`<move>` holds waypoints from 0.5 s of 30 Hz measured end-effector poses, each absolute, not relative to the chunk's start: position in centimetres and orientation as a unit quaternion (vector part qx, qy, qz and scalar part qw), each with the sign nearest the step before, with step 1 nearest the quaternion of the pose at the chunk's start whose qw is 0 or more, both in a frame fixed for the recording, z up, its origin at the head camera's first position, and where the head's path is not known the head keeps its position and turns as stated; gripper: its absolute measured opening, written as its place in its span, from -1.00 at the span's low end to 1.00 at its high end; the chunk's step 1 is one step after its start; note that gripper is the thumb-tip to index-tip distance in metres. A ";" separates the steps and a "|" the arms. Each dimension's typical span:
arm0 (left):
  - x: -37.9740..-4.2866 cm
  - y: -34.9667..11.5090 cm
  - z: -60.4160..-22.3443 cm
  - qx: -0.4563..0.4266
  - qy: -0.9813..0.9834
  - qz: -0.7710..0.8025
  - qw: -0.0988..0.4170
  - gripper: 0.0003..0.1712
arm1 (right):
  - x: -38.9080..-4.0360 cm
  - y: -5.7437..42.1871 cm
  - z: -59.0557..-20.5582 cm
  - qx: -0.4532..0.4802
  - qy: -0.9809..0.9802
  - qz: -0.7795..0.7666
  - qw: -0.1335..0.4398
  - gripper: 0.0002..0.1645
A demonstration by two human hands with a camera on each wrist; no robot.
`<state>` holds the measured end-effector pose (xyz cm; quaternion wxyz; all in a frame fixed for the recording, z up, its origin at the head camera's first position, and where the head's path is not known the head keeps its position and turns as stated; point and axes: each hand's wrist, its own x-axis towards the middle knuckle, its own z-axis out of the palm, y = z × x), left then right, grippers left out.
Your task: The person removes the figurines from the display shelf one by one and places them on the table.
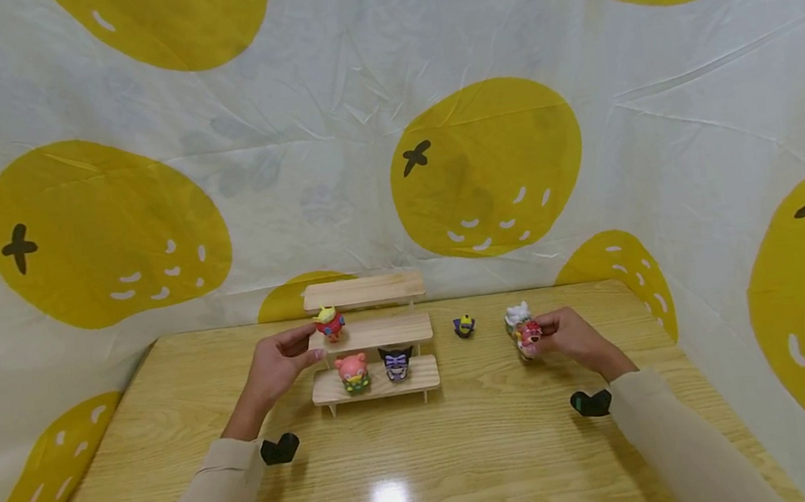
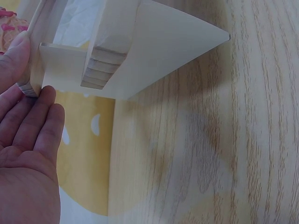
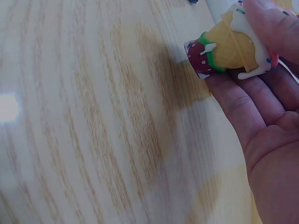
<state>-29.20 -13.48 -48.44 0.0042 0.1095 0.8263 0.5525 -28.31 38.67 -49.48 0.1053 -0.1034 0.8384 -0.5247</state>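
My left hand (image 1: pixel 277 369) is at the left end of the wooden tiered stand (image 1: pixel 414 375). Its extended fingers reach beside a figurine (image 1: pixel 329 323) with a yellow-green head and red body on the middle shelf; any contact is hard to make out. The left wrist view catches only a peach-and-pink corner of a figurine (image 2: pixel 10 29) by the thumb. Over on the right, my right hand (image 1: pixel 568 339) pinches a pink-and-red figurine (image 1: pixel 530 337). Its cone-patterned back with white drips shows as the held figurine (image 3: pixel 231 44) in the right wrist view.
On the bottom shelf sit a pink figurine (image 1: pixel 353 373) and a purple-and-black one (image 1: pixel 397 363). A small yellow-and-dark figurine (image 1: pixel 464 326) stands right of the stand. A white figurine (image 1: pixel 517 316) is behind the held one. Patterned cloth (image 1: pixel 321 202) hangs behind the wooden table (image 1: pixel 487 450).
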 end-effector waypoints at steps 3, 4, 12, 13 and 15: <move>-29.1 -13.5 -48.4 0.106 0.827 0.553 0.006 -0.39 | -28.3 38.8 -49.5 -0.104 0.843 -0.517 0.107 -0.63; -29.1 -13.5 -48.4 0.106 0.826 0.553 0.007 -0.38 | -28.2 38.8 -49.5 -0.103 0.844 -0.516 0.107 -0.63; -29.1 -13.5 -48.4 0.110 0.824 0.555 0.010 -0.38 | -28.2 38.9 -49.7 -0.104 0.841 -0.520 0.104 -0.65; -29.1 -13.5 -48.4 0.111 0.824 0.556 0.010 -0.38 | -28.2 38.9 -49.6 -0.103 0.840 -0.523 0.103 -0.66; -29.1 -13.5 -48.4 0.111 0.824 0.556 0.011 -0.38 | -28.2 39.0 -49.7 -0.103 0.839 -0.525 0.101 -0.66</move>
